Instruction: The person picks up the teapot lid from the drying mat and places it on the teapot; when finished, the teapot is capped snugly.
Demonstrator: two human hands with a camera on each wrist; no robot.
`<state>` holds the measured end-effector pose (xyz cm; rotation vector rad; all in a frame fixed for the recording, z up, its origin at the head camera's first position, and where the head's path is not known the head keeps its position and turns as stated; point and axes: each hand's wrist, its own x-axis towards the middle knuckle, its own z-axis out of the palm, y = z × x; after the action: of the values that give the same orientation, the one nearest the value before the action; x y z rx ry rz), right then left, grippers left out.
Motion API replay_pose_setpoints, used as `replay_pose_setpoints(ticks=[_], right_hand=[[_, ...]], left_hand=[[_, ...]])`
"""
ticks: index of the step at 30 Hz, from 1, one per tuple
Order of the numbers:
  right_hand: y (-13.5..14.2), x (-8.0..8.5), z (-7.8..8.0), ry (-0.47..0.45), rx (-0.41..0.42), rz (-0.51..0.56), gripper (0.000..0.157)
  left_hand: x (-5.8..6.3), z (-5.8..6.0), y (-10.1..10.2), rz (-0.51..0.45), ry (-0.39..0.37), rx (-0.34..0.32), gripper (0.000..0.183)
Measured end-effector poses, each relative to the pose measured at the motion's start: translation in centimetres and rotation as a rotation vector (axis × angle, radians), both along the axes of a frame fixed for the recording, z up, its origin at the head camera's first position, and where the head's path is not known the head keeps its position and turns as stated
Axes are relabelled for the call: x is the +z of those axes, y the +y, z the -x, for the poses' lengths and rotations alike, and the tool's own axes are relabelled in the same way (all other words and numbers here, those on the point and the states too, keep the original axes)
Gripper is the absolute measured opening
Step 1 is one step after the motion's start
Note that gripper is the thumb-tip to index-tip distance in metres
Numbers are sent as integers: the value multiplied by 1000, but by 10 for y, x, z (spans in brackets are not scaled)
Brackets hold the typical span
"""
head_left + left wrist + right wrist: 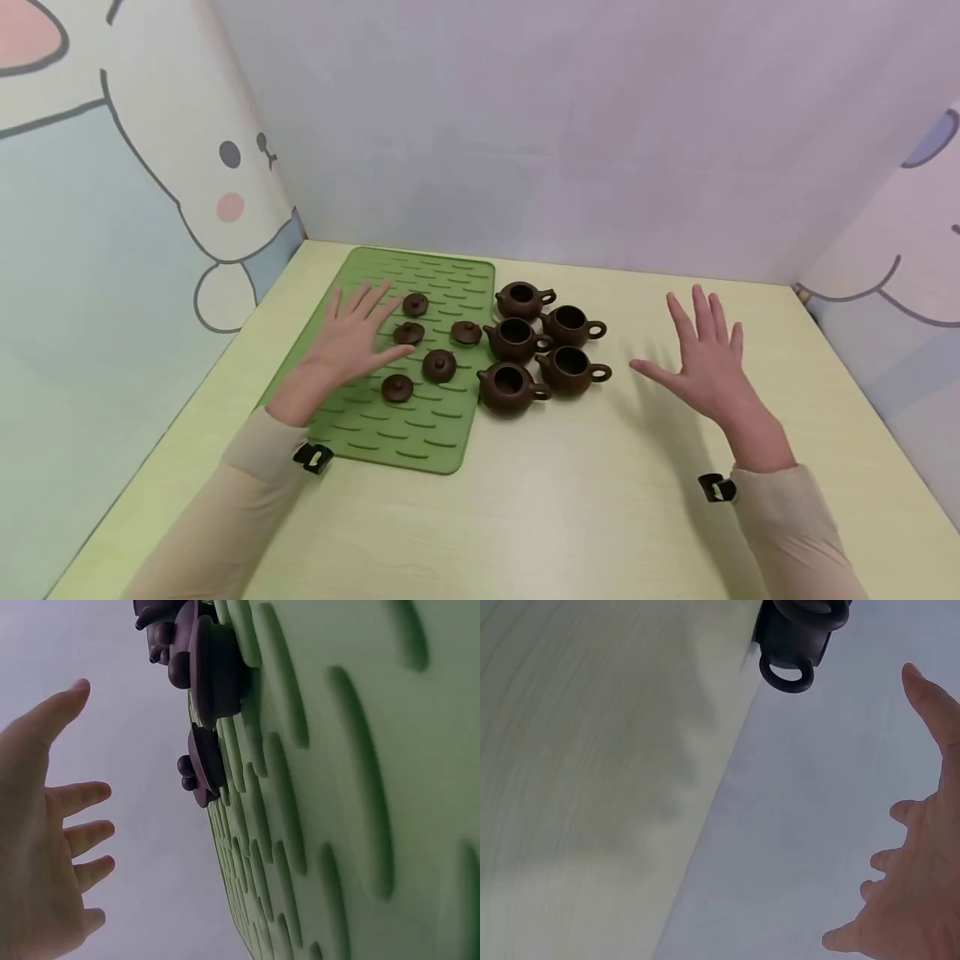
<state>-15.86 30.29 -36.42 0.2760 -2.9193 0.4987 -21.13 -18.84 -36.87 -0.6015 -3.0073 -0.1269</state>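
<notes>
Left hand [348, 337] spread wide, I hold it in the air above the left part of the green mat [367, 429], palm down, with my thumb reaching out toward the lids. Five dark brown lids lie on the mat just beside and past my fingers: a far one [416, 304] near my index fingertip, another [408, 333] just nearer to me, a right-hand one [466, 332] close to the mat's right edge, a middle one [439, 365], and a near one [397, 388] below my thumb. They sit knob up, and the left wrist view shows a gap between my hand and the mat.

Right hand [708, 375] is spread wide too, raised over the pale table [592, 508], its thumb pointing at the pots and its shadow falling on the wood. Five dark brown pots stand upright between the mat and that hand, spouts to the left, handles to the right. Three make a row along the mat's right edge: a back pot [524, 312], a centre pot [513, 352] and a front pot [506, 408]. Two more, an upper right pot [567, 336] and a lower right pot [567, 383], stand nearer my right hand, though well apart from it
</notes>
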Motion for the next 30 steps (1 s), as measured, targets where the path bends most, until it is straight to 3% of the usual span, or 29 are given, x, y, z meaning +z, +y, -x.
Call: replay_pose_setpoints(ticks=[11, 21, 30], right_hand=[[-16, -1, -2, 56, 84, 36, 104], [-36, 2, -8, 72, 126, 39, 99], [-51, 1, -13, 18, 123, 18, 91]], left_hand=[[-2, -9, -3, -68, -51, -45, 79], [-7, -16, -7, -129, -133, -26, 77], [-14, -16, -12, -263, -223, -33, 72]])
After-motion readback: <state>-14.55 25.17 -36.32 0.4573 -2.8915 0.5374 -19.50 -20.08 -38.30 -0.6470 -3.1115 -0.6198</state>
